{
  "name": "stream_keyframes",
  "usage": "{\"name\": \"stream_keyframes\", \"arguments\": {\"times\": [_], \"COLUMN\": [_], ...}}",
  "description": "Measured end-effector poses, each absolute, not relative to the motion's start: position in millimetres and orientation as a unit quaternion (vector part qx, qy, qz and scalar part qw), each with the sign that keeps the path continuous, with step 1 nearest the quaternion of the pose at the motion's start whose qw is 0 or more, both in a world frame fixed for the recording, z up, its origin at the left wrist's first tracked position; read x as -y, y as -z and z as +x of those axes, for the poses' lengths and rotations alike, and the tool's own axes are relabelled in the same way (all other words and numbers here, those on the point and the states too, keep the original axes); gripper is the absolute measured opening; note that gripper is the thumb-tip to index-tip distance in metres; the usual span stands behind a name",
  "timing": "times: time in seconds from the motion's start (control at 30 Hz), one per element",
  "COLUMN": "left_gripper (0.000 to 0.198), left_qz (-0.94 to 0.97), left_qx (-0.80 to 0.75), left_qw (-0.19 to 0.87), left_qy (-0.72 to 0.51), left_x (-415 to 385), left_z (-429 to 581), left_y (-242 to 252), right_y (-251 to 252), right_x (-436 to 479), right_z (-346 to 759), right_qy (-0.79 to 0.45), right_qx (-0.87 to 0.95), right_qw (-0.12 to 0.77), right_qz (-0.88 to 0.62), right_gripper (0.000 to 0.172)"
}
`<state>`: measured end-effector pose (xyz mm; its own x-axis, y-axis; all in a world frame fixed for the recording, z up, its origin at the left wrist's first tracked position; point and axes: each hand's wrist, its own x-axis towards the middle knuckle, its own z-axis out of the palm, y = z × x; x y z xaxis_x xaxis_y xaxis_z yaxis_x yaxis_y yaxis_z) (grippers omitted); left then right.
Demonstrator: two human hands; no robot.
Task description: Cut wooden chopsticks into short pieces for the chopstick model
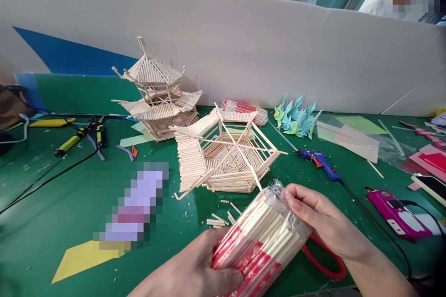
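A clear plastic pack of wooden chopsticks (259, 246) with red printed paper lies tilted between my hands. My left hand (198, 264) is wrapped round its lower left side, thumb across the red part. At the far end, my right hand (313, 211) pinches the crumpled plastic between thumb and fingers. Just beyond the pack stands a half-roofed pavilion model (230, 162) built of sticks, its roof slatted on the left and back. Short cut sticks (216, 221) lie before it. A red handle loop (329, 267), perhaps of scissors, shows partly beneath my right wrist.
A tiered stick pagoda (156, 97) stands at back left. Behind the model lies another chopstick pack (244, 111), with folded paper pieces (296, 116) beside it. A blue glue gun (322, 164) trails a cord past a magenta device (397, 216). Pliers (75, 141) lie left.
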<state>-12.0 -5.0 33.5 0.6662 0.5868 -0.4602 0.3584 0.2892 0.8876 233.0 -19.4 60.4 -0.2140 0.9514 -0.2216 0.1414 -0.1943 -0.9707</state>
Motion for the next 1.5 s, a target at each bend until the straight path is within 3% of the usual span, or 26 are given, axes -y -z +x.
{"name": "stream_keyframes", "arguments": {"times": [0.27,0.5,0.73,0.87,1.0,1.23,1.5], "left_gripper": [0.033,0.026,0.037,0.017,0.015,0.022,0.023], "left_qz": [0.595,0.7,0.79,0.848,0.882,0.791,0.752], "left_qx": [-0.357,-0.373,-0.361,-0.307,-0.278,-0.304,-0.356], "left_qw": [0.716,0.601,0.435,0.379,0.342,0.399,0.38], "left_qy": [-0.083,-0.101,-0.238,-0.207,-0.167,-0.35,-0.405], "left_x": [-5.0,-7.3,-13.3,-24.0,-29.0,-13.9,-19.4], "left_z": [-18.8,-7.4,29.7,40.9,46.5,63.3,69.2], "left_y": [-36.9,-43.8,-77.9,-92.9,-97.6,-79.6,-74.3], "right_y": [-50.7,-56.6,-59.7,-65.1,-68.4,-54.4,-45.4], "right_x": [23.2,28.2,31.4,32.4,33.2,35.4,51.8], "right_z": [217.5,214.5,209.6,210.7,209.3,197.9,191.2], "right_qy": [-0.614,-0.473,-0.354,-0.263,-0.188,0.034,0.018], "right_qx": [0.391,0.565,0.667,0.72,0.734,0.711,0.701], "right_qw": [0.485,0.364,0.353,0.358,0.351,0.433,0.465], "right_qz": [-0.485,-0.569,-0.551,-0.533,-0.551,-0.554,-0.54], "right_gripper": [0.019,0.019,0.012,0.008,0.008,0.006,0.015]}}
